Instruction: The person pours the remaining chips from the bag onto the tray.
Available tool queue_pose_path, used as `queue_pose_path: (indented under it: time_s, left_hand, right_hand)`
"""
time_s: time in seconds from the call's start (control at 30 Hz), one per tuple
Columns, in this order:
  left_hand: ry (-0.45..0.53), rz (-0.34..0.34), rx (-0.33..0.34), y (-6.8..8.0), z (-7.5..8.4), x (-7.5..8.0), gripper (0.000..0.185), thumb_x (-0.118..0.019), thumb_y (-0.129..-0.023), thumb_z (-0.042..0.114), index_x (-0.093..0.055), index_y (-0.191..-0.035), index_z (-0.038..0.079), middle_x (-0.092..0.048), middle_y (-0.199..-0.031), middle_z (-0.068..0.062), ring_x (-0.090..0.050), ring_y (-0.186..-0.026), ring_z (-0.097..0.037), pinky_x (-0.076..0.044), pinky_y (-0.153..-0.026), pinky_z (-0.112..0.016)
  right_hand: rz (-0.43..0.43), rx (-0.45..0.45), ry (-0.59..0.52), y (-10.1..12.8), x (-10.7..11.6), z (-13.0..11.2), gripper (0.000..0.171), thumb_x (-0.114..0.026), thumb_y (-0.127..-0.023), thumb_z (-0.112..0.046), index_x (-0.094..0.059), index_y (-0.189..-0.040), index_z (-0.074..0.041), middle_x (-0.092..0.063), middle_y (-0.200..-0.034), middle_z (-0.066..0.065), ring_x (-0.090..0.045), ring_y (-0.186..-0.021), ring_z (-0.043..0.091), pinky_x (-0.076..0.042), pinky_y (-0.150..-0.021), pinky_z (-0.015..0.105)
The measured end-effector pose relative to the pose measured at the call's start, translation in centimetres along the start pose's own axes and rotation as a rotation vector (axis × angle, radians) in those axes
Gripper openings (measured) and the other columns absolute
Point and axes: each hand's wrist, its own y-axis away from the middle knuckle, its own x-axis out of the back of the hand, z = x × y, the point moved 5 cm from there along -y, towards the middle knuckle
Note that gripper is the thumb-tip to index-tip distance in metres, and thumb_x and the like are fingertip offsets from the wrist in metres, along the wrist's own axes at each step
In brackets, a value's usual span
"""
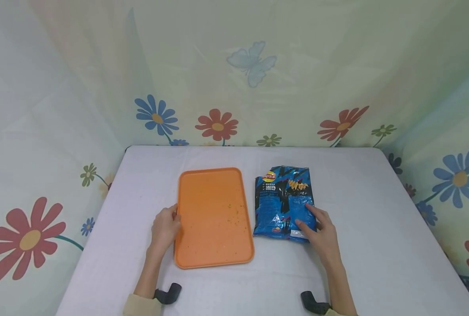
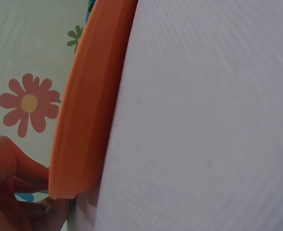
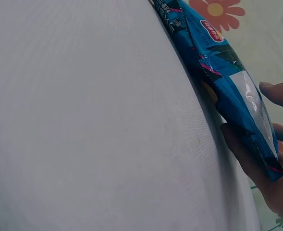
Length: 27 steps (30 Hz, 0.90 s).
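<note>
Contact is seen on both sides: the flat orange plastic tray (image 1: 214, 217) is touched at its 9 o'clock rim by the left hand (image 1: 164, 228), fingers curled against the edge. The blue foil snack bag (image 1: 284, 202), its long axis running 12 to 6, is gripped at its 5 o'clock corner by the right hand (image 1: 322, 232). Only in the right wrist view is the thumb (image 3: 247, 156) shown under the bag.
</note>
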Motion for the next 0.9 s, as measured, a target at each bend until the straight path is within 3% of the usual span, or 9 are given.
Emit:
queue_pose_path:
  time_s: [0.2,0.43,0.9]
  left_hand:
    - [0.001,0.001,0.004,-0.1,0.08,-0.06,0.045,-0.056,-0.099,0.003,-0.053,-0.143,-0.009,-0.053,-0.081,-0.009,-0.045,-0.055,-0.013,-0.034,-0.047,-0.022]
    - [0.0,-0.007,0.014,-0.19,-0.01,-0.16,0.046,-0.055,-0.1,0.002,-0.052,-0.144,-0.009,-0.053,-0.08,-0.008,-0.045,-0.055,-0.013,-0.034,-0.047,-0.022]
    - [0.009,-0.003,0.019,-0.24,-0.09,-0.21,0.046,-0.055,-0.1,0.003,-0.052,-0.145,-0.008,-0.053,-0.083,-0.009,-0.047,-0.057,-0.014,-0.036,-0.048,-0.023]
  right_hand:
    - [-0.049,0.009,0.019,-0.12,-0.14,0.1,0.08,-0.071,-0.097,-0.036,-0.03,-0.164,-0.019,-0.025,-0.164,0.022,-0.025,-0.151,0.049,-0.03,-0.119,0.061]
    - [-0.101,-0.066,0.023,-0.06,-0.25,0.42,0.085,-0.072,-0.096,-0.039,-0.024,-0.165,-0.024,-0.017,-0.168,0.026,-0.021,-0.151,0.055,-0.033,-0.116,0.063]
    - [-0.105,0.005,0.033,0.03,-0.4,0.24,0.068,-0.07,-0.098,-0.034,-0.041,-0.159,-0.023,-0.024,-0.167,0.024,-0.02,-0.153,0.051,-0.031,-0.116,0.065]
